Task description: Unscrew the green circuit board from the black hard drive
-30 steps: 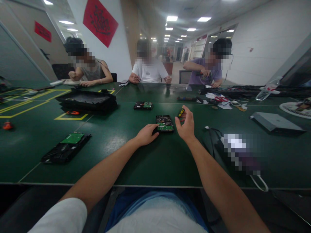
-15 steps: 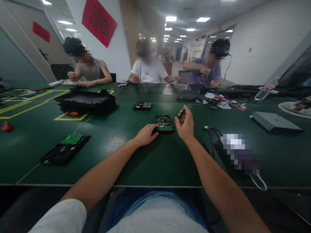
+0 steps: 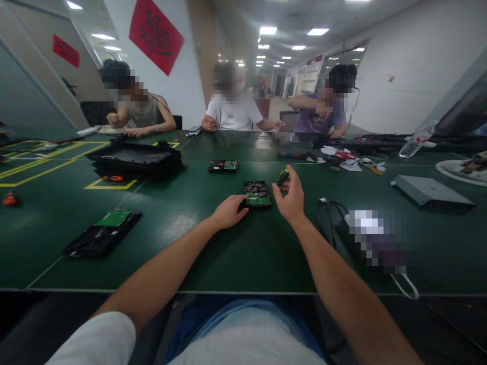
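Note:
In front of me a hard drive (image 3: 261,199) with an exposed green circuit board lies on the green table. My left hand (image 3: 229,212) grips its left edge, thumb at the near side and fingers on the corner. Just right of the drive, my right hand (image 3: 289,196) is raised, with thumb and fingers closed round a small yellow and black screwdriver (image 3: 282,177). The screwdriver's handle is tilted; its shaft and tip cannot be made out. A second hard drive (image 3: 223,166) rests farther off, slightly to the left.
A black case with a green board (image 3: 112,218) lies at left, behind it stacked black trays (image 3: 133,158). On the right are a grey box (image 3: 431,191), a cable (image 3: 333,223) and a plastic bottle (image 3: 417,140). Several people sit across the table.
The screwdriver has turned a little in my right fingers, showing more of its dark side and less yellow. My left hand and the hard drive have stayed in place.

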Demonstrator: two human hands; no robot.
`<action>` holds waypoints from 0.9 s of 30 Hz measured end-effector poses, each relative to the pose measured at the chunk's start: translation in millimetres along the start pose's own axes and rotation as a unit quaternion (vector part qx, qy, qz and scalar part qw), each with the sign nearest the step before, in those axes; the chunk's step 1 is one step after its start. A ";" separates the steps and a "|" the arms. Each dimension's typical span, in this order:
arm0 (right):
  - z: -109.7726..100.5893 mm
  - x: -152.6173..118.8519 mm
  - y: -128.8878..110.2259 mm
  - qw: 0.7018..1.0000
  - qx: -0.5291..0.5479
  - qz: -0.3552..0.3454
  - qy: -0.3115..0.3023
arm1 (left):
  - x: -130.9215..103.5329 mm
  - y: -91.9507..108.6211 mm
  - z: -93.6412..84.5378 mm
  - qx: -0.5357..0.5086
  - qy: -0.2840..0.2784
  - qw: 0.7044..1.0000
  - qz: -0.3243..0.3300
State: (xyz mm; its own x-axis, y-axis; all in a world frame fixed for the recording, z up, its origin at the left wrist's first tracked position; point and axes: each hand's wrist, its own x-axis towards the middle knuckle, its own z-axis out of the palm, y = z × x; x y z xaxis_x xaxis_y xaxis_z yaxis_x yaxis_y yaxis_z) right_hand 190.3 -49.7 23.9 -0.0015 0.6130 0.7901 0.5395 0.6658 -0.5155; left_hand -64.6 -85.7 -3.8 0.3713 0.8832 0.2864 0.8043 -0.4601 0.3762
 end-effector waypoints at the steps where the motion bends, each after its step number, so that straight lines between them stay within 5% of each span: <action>1: 0.1 0.2 -0.2 1.000 0.007 -0.004 -0.004 | -0.2 0.4 -0.1 0.000 0.001 1.000 0.001; 27: -1.4 0.9 -3.7 1.000 -0.017 -0.019 -0.003 | -0.7 1.3 -0.3 0.007 0.005 1.000 0.005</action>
State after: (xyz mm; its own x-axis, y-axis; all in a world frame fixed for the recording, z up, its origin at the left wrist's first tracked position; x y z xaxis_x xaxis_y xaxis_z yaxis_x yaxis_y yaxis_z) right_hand 189.5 -52.3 27.0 -0.0275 0.5897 0.8071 0.5679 0.6737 -0.4729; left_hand -63.9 -86.9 -3.3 0.3755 0.8772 0.2993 0.8070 -0.4683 0.3598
